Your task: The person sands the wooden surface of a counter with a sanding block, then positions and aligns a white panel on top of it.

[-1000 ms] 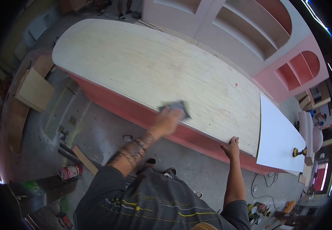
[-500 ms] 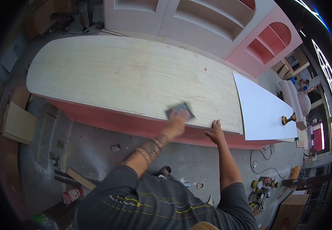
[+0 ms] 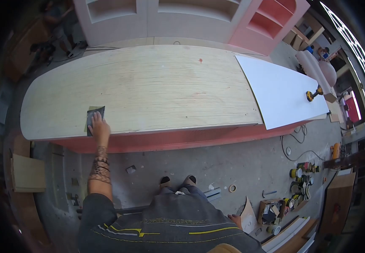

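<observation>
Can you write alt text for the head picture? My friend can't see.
A left hand rests on a dark sheet atop a long pale wooden counter; a yellow drill sits on a white panel further right.

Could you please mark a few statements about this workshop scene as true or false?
1. The left hand is on a dark sheet on the wooden top. True.
2. The drill lies on the floor. False: the drill is on the white panel.
3. The right hand presses on the wooden top. False: the right hand is away from it, near the person's body.
4. A hammer lies on the floor. True.
</observation>
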The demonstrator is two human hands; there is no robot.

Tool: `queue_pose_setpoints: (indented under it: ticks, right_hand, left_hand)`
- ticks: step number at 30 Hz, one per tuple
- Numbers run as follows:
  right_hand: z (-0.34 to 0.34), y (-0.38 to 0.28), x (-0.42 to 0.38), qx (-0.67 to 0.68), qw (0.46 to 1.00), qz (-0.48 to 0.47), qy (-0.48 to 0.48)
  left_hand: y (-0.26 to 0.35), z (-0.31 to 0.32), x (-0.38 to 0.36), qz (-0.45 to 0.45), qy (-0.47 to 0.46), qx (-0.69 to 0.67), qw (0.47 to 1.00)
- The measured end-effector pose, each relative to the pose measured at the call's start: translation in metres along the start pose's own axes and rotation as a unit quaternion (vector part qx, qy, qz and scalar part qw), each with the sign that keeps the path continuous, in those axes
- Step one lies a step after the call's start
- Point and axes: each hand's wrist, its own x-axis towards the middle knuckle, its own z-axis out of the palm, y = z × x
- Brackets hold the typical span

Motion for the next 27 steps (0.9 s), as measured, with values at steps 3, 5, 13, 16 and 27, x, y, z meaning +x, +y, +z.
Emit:
queue_pose_setpoints:
  ticks: [3, 5, 13, 16, 27]
  right_hand:
    - [0.017, -0.007, 0.020, 0.102, 0.994, 0.027, -0.026]
    - [0.012, -0.030, 0.052, 0.088, 0.994, -0.056, 0.039]
    - [-0.111, -0.163, 0.049, 0.299, 0.922, -0.244, 0.029]
    - [-0.129, -0.127, 0.025, 0.273, 0.936, -0.210, 0.075]
    - [-0.237, -0.078, 0.154, 0.249, 0.925, -0.177, 0.225]
  left_hand:
    - [0.157, -0.004, -0.068, 0.148, -0.017, -0.065, 0.987]
    - [0.262, 0.012, -0.136, 0.319, -0.047, -0.145, 0.935]
    - [0.324, 0.010, -0.145, 0.507, -0.150, -0.153, 0.835]
    - [0.278, 0.011, -0.081, 0.344, -0.138, -0.075, 0.926]
    - [0.510, 0.044, -0.156, 0.364, -0.117, -0.075, 0.921]
